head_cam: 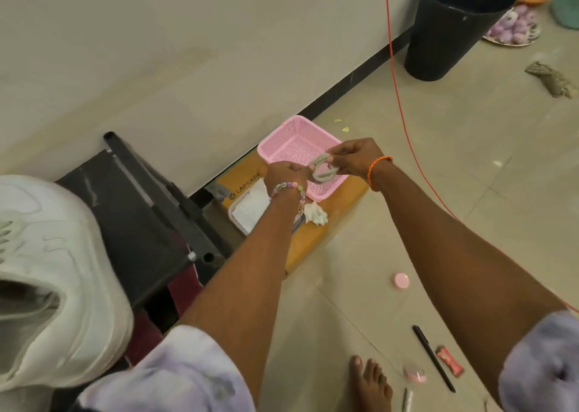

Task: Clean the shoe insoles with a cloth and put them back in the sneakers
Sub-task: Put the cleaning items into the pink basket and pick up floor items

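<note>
1. Both hands, left hand [286,175] and right hand [351,158], pinch a twisted grey cloth [322,169] above the basket [294,136].
2. Sneaker [59,274] lies near left, closer to the left hand; insoles not visible.

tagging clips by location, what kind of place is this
Probably a room at home, worked on at floor level: tiled floor, a black bin against the wall, a pink plastic basket on a cardboard box, and a bare foot.

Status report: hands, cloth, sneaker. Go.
Left hand and right hand both gripping twisted grey cloth over pink plastic basket. White sneaker at near left, untouched. Nothing in the way.
</note>
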